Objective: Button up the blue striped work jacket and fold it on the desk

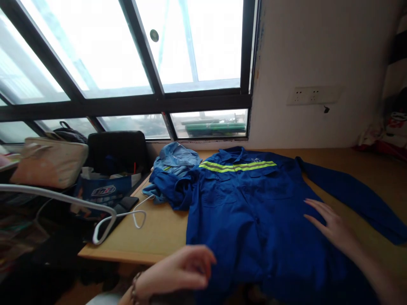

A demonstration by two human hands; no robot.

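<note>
A dark blue work shirt (270, 220) with a yellow-green and grey reflective stripe (238, 167) lies front up across the wooden table (152, 237). Its collar is at the far side, and one sleeve (352, 195) stretches out to the right. My right hand (330, 224) rests over the shirt's right side, fingers spread and holding nothing. My left hand (181, 269), with a bracelet at the wrist, is at the shirt's lower left edge. Its fingers curl loosely, with a gap to the thumb and no cloth visible between them. The shirt's lower hem is partly out of view.
Crumpled light blue clothing (176, 159) lies at the shirt's left, by the bunched left sleeve. A white bent tube (104, 212) and a dark phone-like object (129, 203) are by the table's left edge. Beyond stand a black chair (117, 148) and a blue bag (106, 188).
</note>
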